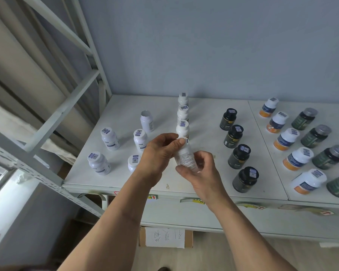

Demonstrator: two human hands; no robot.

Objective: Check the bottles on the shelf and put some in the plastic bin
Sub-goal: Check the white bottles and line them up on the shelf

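Forearms at 6 o'clock, reaching up into mid-frame. Just beyond, a brown box [165,237] with a handwritten paper label, under the shelf [125,178] edge. Above that edge, dead centre, a white bottle [185,156] held off the surface, tilted, printed label facing up. Left hand [158,153] curled round cap and neck, thumb tip on the shoulder; right hand [200,171] pinching the base from below, fingers bent round it. Being read or turned, most likely: the checking step.

Probably light, stiff plastic, smooth and a little slippery at the label; best taken round the body just under the cap, one hand enough for carrying. No bin in view, so drop-off somewhere out of frame.

Farther back, at 12 o'clock, a line of white bottles [182,114] running toward the wall. At 9 to 10 o'clock, loose white bottles [110,138], one apparently without a cap [146,120]. At 2 to 3 o'clock, a row of black bottles [237,155], then white-and-orange ones [286,138], then dark green jars [315,135].
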